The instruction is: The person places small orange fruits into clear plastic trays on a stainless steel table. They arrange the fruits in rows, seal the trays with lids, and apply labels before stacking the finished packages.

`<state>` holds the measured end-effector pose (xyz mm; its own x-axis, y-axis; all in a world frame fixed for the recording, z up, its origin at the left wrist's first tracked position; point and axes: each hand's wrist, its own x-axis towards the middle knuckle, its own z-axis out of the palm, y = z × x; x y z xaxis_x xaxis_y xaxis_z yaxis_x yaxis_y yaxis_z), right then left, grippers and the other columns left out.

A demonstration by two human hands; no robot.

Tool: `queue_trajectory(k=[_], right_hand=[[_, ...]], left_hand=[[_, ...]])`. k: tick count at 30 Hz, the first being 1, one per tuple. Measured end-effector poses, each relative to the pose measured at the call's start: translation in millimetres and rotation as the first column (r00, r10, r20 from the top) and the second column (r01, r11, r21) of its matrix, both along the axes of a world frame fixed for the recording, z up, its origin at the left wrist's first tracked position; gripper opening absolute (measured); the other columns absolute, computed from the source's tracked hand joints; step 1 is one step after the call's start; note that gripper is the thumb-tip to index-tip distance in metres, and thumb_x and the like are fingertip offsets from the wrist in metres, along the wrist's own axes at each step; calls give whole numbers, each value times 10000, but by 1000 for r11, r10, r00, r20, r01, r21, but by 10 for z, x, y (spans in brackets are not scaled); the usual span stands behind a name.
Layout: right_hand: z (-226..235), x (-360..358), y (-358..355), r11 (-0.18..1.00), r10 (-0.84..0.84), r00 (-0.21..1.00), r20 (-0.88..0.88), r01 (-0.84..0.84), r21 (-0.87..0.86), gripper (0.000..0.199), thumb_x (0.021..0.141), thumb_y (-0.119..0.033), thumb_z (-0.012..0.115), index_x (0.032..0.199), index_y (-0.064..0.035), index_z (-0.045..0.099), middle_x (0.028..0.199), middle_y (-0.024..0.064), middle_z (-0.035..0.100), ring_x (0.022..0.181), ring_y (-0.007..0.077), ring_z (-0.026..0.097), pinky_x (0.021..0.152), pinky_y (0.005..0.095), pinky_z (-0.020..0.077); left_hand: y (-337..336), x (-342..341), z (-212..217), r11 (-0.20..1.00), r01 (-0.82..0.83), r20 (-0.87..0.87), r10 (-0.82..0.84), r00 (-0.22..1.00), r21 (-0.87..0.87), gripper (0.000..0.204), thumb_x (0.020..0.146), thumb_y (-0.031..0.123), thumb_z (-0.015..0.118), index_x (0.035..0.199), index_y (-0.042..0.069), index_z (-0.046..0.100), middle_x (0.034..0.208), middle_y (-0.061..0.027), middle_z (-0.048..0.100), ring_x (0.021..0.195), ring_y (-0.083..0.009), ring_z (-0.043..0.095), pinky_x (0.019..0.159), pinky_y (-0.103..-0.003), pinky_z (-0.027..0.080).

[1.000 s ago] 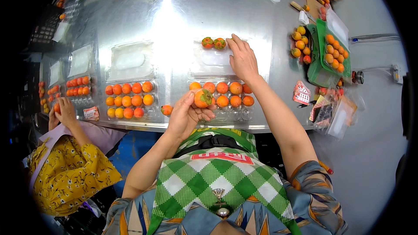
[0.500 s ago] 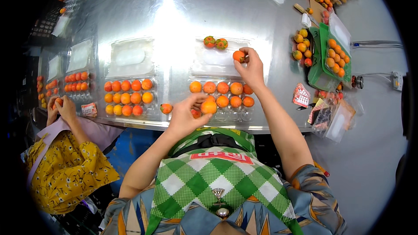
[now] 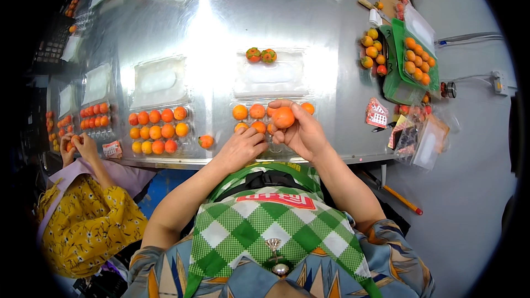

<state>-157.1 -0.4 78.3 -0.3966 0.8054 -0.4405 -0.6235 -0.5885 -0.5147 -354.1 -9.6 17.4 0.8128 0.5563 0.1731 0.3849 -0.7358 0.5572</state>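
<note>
My right hand (image 3: 302,132) pinches an orange persimmon (image 3: 283,117) above the clear plastic tray (image 3: 309,142) in front of me. Over the tray's near left part bends my left hand (image 3: 243,148), its fingers curled down; what lies under its fingertips is hidden. Rows of orange persimmons (image 3: 256,111) fill the tray's far cups, partly covered by my hands. Beyond, on the tray's open lid (image 3: 271,80), rest two persimmons (image 3: 260,55) with green leafy tops. A loose persimmon (image 3: 206,142) sits on the table left of my left hand.
Another filled tray (image 3: 158,131) with its lid open stands to the left. Further left, a person (image 3: 85,209) in yellow floral clothing handles fruit. On the right are a green crate (image 3: 403,91), more persimmons (image 3: 372,49), a red-and-white card (image 3: 377,112) and plastic packaging (image 3: 422,143).
My right hand has come back from the lid toward me with a persimmon. The persimmon seen in my left hand is no longer visible there; that hand now reaches down over the tray.
</note>
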Motion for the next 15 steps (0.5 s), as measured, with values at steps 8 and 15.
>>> queue_trajectory(k=[8,15], right_hand=[[73,-67,-102,691,-351,592,726,-359,627,614,688,18,661,1255,-44,431,1076,110,521,1021,220,523,879,329,439],[-81,-62,156,751,-337,613,715,-282,596,550,699,-46,666,1210,-36,462,1057,147,552,1030,304,517,876,372,444]], left_hand=[[-19,21,275,108,80,133,710,692,-991,293,857,118,594,1130,17,563,1056,-65,612,918,-163,598,767,-288,483],[-10,52,492,188,154,242,809,536,-970,422,822,27,580,1228,-2,467,1123,-93,567,1026,-151,559,886,-288,462]])
